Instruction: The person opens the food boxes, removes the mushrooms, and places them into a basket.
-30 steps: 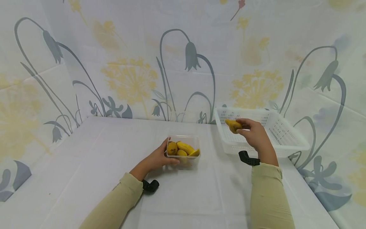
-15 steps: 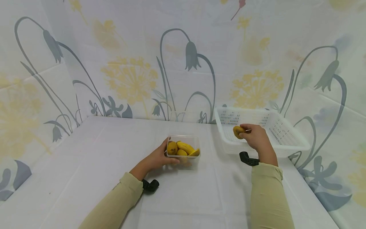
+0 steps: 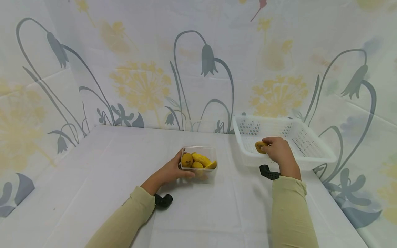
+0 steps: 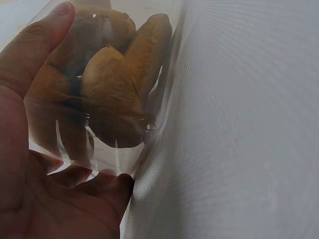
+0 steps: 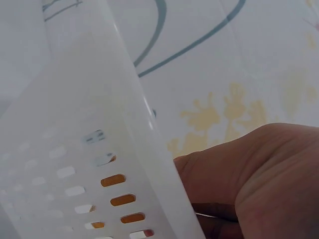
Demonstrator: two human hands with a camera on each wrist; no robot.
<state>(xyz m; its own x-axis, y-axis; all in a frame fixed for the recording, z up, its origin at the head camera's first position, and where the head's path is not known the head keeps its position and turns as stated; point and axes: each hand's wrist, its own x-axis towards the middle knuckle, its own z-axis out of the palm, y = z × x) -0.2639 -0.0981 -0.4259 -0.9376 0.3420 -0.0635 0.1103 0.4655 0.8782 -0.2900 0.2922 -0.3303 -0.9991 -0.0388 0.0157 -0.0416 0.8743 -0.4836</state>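
Observation:
A clear plastic box (image 3: pixel 208 177) stands mid-table with several yellow fruits (image 3: pixel 201 159) inside, one of them long and banana-like. My left hand (image 3: pixel 170 173) grips its left side. In the left wrist view, the thumb and curled fingers of the hand (image 4: pixel 60 204) press the clear walls, with orange-brown fruits (image 4: pixel 112 94) showing through. Low inside the white basket (image 3: pixel 310 159), my right hand (image 3: pixel 277 150) pinches a yellow-brown, pear-shaped fruit (image 3: pixel 260 147). From the right wrist, the basket wall (image 5: pixel 75 109) hides the fingertips, and orange fruit (image 5: pixel 113 180) shows through its slots.
The basket's raised, slotted walls surround the right hand at the table's back right. A white cloth covers the table (image 3: pixel 102 165). Flower-printed curtains (image 3: pixel 139 41) hang behind and at both sides. Each wrist wears a black camera strap (image 3: pixel 269 173).
My right hand has lowered the fruit deeper into the basket, moving slightly right and toward me. The fruit has turned in the fingers. My left hand and the box have stayed put.

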